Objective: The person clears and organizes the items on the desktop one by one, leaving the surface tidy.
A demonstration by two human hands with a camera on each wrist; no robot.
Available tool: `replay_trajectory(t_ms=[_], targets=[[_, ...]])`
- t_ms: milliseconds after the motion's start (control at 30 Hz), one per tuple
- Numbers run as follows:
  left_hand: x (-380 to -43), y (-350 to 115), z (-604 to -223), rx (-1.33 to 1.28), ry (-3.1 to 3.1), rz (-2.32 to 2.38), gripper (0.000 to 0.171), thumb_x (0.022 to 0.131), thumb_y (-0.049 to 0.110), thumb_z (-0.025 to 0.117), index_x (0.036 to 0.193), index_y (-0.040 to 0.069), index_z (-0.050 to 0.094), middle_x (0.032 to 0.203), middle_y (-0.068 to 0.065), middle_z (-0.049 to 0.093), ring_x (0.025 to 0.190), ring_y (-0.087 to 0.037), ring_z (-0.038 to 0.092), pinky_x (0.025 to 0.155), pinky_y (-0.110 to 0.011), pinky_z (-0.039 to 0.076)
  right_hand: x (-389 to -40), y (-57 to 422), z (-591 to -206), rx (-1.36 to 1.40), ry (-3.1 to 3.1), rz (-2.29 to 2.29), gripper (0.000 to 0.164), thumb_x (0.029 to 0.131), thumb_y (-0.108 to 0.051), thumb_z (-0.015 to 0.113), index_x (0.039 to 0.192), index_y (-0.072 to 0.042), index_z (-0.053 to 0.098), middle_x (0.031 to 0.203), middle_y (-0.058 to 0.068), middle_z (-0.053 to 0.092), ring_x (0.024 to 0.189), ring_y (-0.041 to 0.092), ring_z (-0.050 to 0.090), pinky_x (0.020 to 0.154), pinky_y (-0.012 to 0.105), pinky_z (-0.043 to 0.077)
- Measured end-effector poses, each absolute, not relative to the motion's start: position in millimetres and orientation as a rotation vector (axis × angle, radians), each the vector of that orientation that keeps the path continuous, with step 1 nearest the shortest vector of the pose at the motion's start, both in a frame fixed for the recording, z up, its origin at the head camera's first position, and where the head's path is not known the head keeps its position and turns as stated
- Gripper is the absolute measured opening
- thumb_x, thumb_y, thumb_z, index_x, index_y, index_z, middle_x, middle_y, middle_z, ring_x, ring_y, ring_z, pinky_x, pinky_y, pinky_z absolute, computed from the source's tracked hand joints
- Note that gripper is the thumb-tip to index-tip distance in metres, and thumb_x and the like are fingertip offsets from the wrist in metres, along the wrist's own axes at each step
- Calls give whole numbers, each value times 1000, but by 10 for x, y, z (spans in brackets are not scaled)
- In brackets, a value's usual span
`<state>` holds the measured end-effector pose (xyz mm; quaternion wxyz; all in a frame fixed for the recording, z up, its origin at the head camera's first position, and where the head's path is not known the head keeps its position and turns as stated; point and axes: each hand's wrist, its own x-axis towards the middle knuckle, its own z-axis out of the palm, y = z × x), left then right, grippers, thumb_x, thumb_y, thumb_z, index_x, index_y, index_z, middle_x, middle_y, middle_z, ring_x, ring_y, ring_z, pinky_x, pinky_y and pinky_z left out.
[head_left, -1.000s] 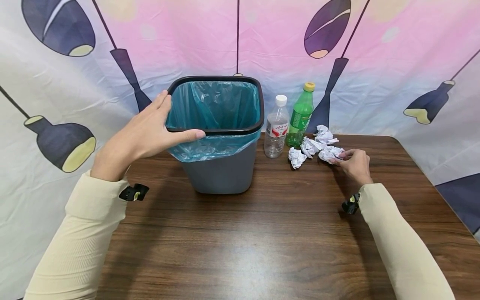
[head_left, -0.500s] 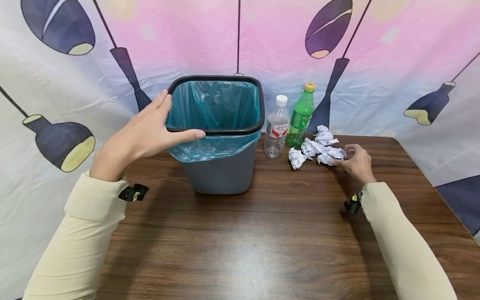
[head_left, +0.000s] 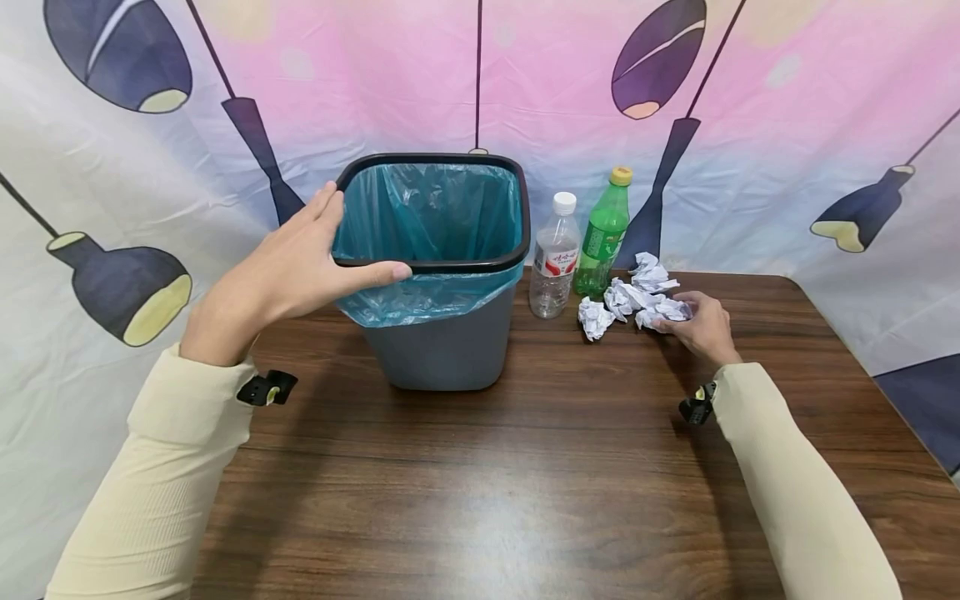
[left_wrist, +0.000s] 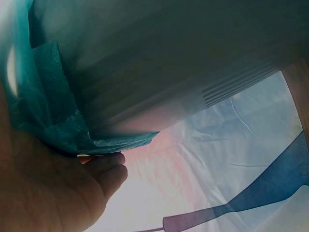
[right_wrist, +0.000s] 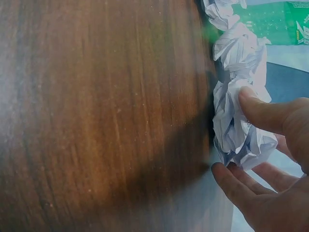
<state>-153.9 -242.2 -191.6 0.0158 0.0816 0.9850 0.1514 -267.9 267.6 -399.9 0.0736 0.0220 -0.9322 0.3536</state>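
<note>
On the wooden table stands a grey trash bin [head_left: 442,354] with a black rim and a teal plastic liner [head_left: 435,212]. My left hand [head_left: 277,271] rests on its near left corner, thumb stretched along the front rim and fingers straight along the left side. Several crumpled paper balls [head_left: 626,296] lie bunched to the right of the bin. At the right end of the bunch, my right hand [head_left: 703,327] pinches one paper ball [right_wrist: 239,128] between thumb and fingers; that ball still sits against its neighbours on the table.
A clear plastic bottle [head_left: 553,279] with a white cap and a green bottle [head_left: 602,242] with a yellow cap stand upright between bin and paper. Behind them hangs a printed cloth [head_left: 555,100]. The table [head_left: 480,483] extends toward me.
My right hand shifted slightly right with its fingers spread, then came back left around the end paper ball. The left hand and the bin stay put.
</note>
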Motion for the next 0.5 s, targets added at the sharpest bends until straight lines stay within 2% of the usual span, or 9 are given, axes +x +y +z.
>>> replay_trajectory(t_ms=[500], targets=[[-1544,-2430,-1914,261,3062,459,124,84,83,51,161,5,-7,167,-8,-16,154,-27,-12,120,-63,5,-2572,2765,-3932,-53,-2757,1085,56,86,-22,83,126,10,60,130,38,56,120,53,49,99,58,39]])
